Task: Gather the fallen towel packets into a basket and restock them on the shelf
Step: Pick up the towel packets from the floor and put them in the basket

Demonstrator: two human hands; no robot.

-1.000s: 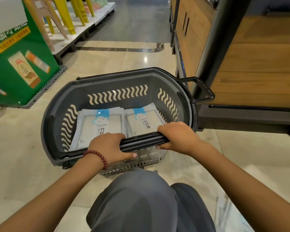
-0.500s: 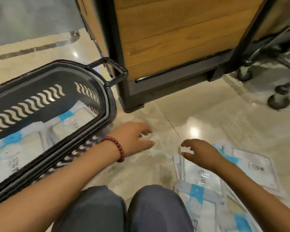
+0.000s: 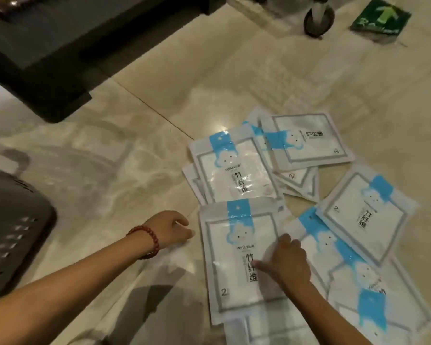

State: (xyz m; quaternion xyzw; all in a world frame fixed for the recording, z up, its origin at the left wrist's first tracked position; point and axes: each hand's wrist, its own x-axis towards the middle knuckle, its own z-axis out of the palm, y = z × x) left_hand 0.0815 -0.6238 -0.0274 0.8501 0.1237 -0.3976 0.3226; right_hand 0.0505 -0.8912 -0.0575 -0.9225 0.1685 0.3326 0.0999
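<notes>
Having left the basket (image 3: 13,232), right hand (image 3: 288,263) presses a towel packet (image 3: 225,272), grip loose; left hand (image 3: 171,227) slack.

Towel packets lie scattered on the floor (image 3: 135,158). The right hand (image 3: 288,262) rests on the nearest packet (image 3: 237,257). The left hand (image 3: 171,229) is just left of that packet's edge. Directly beyond the right hand lies a second packet (image 3: 234,170). Beyond that and to the right, a third packet (image 3: 306,140) lies on top of others. Right of the right hand, a side packet (image 3: 363,212) overlaps a lower packet (image 3: 346,270) that runs beside the right forearm. The basket (image 3: 13,220) stands well left of the left hand, with the shelf base (image 3: 47,58) beyond it. A wheel (image 3: 317,19) and a floor sign (image 3: 381,19) are far beyond the right hand.
</notes>
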